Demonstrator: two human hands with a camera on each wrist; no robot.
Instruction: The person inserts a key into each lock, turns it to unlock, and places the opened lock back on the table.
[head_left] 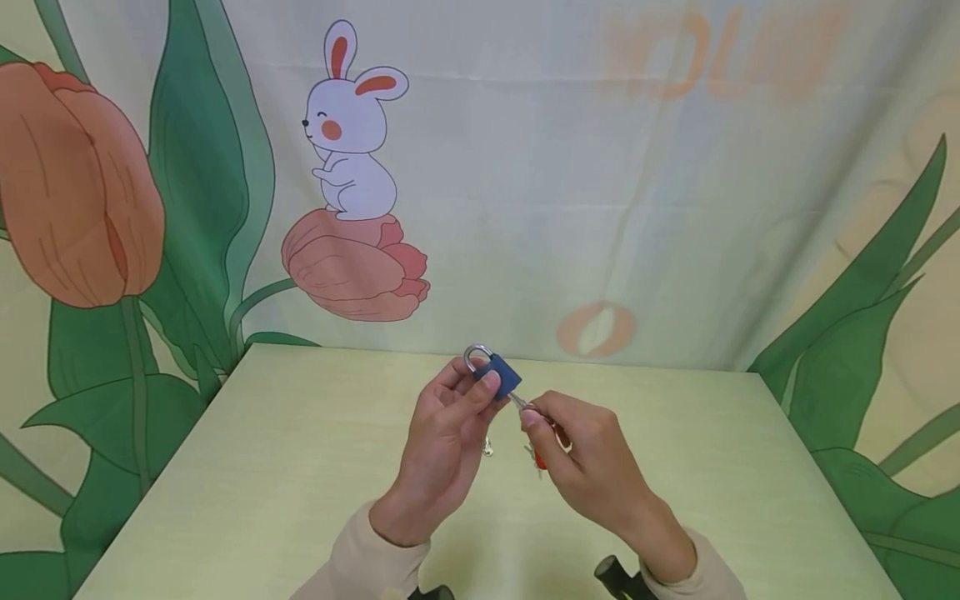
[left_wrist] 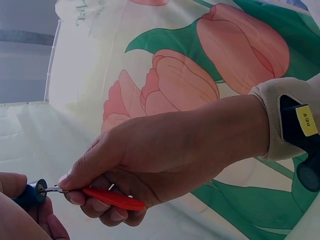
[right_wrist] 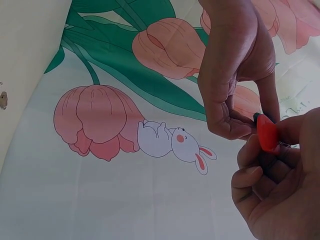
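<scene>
A blue padlock [head_left: 507, 377] with a silver shackle [head_left: 476, 348] is held tilted above the table. My left hand [head_left: 446, 429] grips its body, thumb across the front face. In the left wrist view, the brass keyhole end of the padlock [left_wrist: 40, 191] faces my right hand [left_wrist: 125, 155]. Thumb and forefinger of that hand pinch a silver key [head_left: 517, 401], its tip at the keyhole. A red, elongated piece [left_wrist: 114, 198] with small metal parts hangs under the right fingers; it also shows as a red shape [right_wrist: 268, 135] in the right wrist view.
A small metallic object [head_left: 487, 447] lies on the pale green table [head_left: 300, 467] behind the hands. At the table's far edge hangs a cloth backdrop [head_left: 510, 208] printed with tulips and a rabbit. A black wrist device [head_left: 624, 578] sits by the right sleeve.
</scene>
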